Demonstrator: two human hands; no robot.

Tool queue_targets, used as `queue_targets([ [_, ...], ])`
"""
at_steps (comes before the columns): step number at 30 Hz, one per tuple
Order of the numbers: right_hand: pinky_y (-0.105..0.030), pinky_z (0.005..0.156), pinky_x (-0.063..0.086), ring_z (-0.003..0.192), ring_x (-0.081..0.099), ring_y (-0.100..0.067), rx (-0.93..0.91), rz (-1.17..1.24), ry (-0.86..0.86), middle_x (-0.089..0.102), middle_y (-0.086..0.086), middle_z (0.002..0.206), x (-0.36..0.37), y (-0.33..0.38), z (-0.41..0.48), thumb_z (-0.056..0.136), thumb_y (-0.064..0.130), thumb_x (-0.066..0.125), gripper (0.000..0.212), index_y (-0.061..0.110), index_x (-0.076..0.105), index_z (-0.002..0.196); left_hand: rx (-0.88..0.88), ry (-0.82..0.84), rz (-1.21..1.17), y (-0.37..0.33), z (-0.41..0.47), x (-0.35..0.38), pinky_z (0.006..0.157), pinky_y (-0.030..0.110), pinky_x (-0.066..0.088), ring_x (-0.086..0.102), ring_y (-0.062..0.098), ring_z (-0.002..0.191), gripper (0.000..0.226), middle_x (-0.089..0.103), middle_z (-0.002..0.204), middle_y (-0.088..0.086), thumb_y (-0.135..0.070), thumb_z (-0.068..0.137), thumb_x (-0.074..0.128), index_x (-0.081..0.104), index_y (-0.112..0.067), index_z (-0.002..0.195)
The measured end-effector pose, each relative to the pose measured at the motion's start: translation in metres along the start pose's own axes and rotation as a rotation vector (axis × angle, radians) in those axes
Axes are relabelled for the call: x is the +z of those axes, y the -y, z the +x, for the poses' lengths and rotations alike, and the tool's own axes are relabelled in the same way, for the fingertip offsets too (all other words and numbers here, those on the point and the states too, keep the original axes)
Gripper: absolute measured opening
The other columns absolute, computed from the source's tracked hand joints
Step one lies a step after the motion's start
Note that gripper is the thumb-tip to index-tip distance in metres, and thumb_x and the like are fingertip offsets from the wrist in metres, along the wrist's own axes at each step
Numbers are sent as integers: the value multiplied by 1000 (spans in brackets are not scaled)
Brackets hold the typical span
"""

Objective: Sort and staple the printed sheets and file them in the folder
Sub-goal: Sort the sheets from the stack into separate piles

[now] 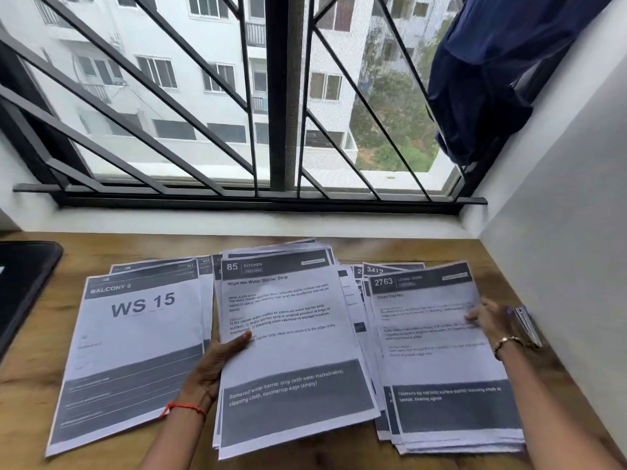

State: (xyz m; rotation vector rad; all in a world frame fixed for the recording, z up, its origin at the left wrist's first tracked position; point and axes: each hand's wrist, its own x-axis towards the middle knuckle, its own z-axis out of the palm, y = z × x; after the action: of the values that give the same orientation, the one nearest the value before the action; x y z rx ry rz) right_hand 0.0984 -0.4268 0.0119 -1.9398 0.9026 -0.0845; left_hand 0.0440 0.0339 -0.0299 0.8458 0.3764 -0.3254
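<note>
Head view over a wooden desk (pixel 441 249) below a barred window (pixel 278 96). Across the desk, three lots of printed paper side by side, all face up.

- **Left:** the left pile (pixel 135 351), lying flat, topped by a page headed "BALCONY 3" and "WS 15", with further sheets fanned out behind its far edge.
- **Centre:** the middle stack (pixel 295 334), topped by page "85 KITCHEN" and overlapping its neighbours on both sides. Gripped at its left edge by the left hand (pixel 217 361), thumb curled over the top page, remaining fingers hidden beneath. Round that wrist, a red thread (pixel 183 407). Not discernible whether lifted or resting on the desk.
- **Right:** the right pile (pixel 441 368), topped by page "2763 LIVING ROOM" and loosely squared, with more sheets showing behind it, one numbered "3412". On the right margin of its top page, the right hand (pixel 488 317), somewhat blurred, fingers extended and laid flat on the paper, grasping nothing. At that wrist, a bracelet (pixel 507 342).

Just beside that hand, toward the wall, a small silver object (pixel 526 325), kind not discernible. At the desk's left edge, a dark flat item (pixel 23 283) with a rounded corner, apart from the sheets. Upper right, a dark blue cloth (pixel 492 79) draped against the window frame
</note>
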Motion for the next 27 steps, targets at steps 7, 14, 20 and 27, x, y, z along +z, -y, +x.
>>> queue_targets([
  [7, -44, 91, 39, 111, 47, -43, -345, -304, -275, 50, -28, 119, 53, 25, -31, 77, -2, 60, 40, -5, 51, 116, 57, 5, 25, 4, 4, 5, 73, 49, 57, 66, 38, 95, 95, 60, 121, 25, -3, 53, 84, 42, -13, 138],
  [14, -20, 69, 46, 75, 53, -15, -824, -121, 49, 62, -14, 91, 141, 82, -114, 81, 4, 66, 12, -1, 68, 92, -2, 25, 70, 5, -2, 19, 66, 45, 59, 70, 33, 78, 38, 69, 100, 22, 10, 79, 51, 57, -2, 115],
  [20, -24, 85, 41, 102, 53, -25, -698, -217, 149, 54, -15, 108, 166, 87, -113, 80, 18, 70, 35, -2, 62, 108, -18, 15, 46, 4, -5, 16, 67, 46, 58, 68, 38, 87, 60, 64, 113, 27, 7, 73, 55, 46, 1, 131],
  [27, -31, 85, 43, 104, 51, -31, -587, -284, 136, 52, -17, 109, 169, 88, -108, 82, 21, 68, 33, -4, 60, 103, 11, 53, 52, 6, -7, 20, 64, 44, 59, 70, 34, 79, 39, 70, 99, 22, 18, 83, 42, 56, -2, 114],
])
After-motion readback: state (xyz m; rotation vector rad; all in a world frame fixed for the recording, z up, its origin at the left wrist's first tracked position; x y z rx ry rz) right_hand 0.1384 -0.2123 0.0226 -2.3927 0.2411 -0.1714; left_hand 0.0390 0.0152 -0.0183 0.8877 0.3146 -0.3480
